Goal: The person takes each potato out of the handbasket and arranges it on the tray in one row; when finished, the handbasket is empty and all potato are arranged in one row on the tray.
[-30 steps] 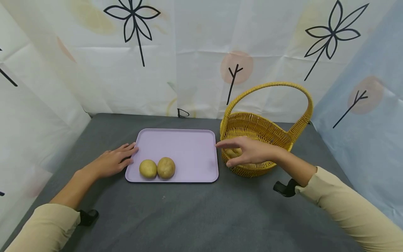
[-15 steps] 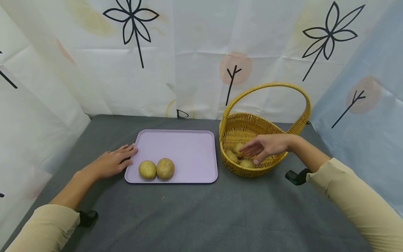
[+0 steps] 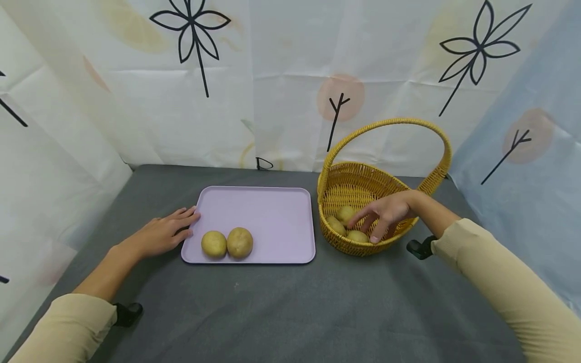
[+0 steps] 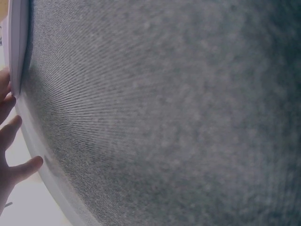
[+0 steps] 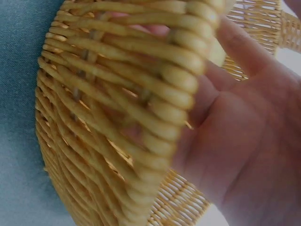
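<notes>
My left hand (image 3: pixel 165 232) lies with fingers extended, fingertips at the left edge of a lilac tray (image 3: pixel 277 217). Two potatoes (image 3: pixel 239 243) sit side by side near the tray's front left. In the left wrist view the spread fingers (image 4: pixel 10 132) are beside the tray's rim. My right hand (image 3: pixel 386 212) reaches over the front rim into a yellow wicker basket (image 3: pixel 363 174), fingers pointing down and loosely bent. Three potatoes (image 3: pixel 336 225) show inside, with the index fingertip and thumb right beside them. In the right wrist view the basket's woven wall (image 5: pixel 127 94) hides most of the fingers.
The basket's tall arched handle (image 3: pixel 386 122) rises over its opening and slants down on the right behind my right wrist. Dark grey cloth (image 3: pixel 254 312) covers the table. A printed white curtain (image 3: pixel 290 101) stands along the back and sides.
My right hand has moved from the gap between tray and basket, rightward, then lower into the basket, uncovering the potatoes there. My left hand stays put at the tray.
</notes>
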Tool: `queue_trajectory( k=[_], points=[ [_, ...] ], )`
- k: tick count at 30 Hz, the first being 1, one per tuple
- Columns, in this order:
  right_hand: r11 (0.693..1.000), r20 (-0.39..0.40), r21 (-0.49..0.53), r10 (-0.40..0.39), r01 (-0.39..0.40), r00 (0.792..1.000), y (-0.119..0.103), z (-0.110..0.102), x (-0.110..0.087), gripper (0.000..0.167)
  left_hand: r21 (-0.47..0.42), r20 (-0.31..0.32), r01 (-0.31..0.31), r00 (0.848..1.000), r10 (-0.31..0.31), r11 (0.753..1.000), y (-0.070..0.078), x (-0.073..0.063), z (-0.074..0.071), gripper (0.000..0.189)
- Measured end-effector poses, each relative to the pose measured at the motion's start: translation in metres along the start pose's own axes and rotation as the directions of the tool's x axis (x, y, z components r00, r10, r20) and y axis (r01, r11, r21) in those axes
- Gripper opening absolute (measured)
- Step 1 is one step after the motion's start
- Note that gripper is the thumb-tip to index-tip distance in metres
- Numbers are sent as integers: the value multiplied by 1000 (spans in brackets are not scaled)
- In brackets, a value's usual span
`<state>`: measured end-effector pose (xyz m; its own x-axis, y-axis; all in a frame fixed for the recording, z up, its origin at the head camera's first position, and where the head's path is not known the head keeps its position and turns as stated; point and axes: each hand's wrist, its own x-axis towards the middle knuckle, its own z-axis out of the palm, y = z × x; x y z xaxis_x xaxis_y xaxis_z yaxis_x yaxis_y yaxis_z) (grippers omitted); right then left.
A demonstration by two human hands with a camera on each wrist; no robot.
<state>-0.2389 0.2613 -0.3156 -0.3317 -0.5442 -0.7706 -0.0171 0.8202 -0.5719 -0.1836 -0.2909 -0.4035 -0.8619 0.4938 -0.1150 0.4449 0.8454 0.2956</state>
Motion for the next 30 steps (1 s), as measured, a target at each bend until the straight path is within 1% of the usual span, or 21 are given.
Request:
queue_trajectory(
  k=[5,15,18,24,26,30],
  points=[
    [999,11,16,32,-32,999,-2,-1,5,75,4,-3,-2,1000,2,1000,-3,1,1,55],
    [998,42,50,24,-26,999,-3,-3,13,73,3,-2,-4,1000,4,1000,-2,0,0,55],
    [999,42,20,26,-27,999,-5,-1,17,73,0,-4,-5,1000,5,1000,-2,0,0,55],
    [997,40,-74,31,-28,999,-11,1,21,73,-3,-11,-11,1000,11,1000,-2,-1,-1,54],
    [995,42,-95,43,-38,998,-14,1,21,73,-4,-12,-13,1000,13,1000,-2,-1,0,54],
    [991,45,-104,84,-79,995,-19,0,21,73,-7,-15,-15,1000,15,1000,-2,0,0,54]
  ],
)
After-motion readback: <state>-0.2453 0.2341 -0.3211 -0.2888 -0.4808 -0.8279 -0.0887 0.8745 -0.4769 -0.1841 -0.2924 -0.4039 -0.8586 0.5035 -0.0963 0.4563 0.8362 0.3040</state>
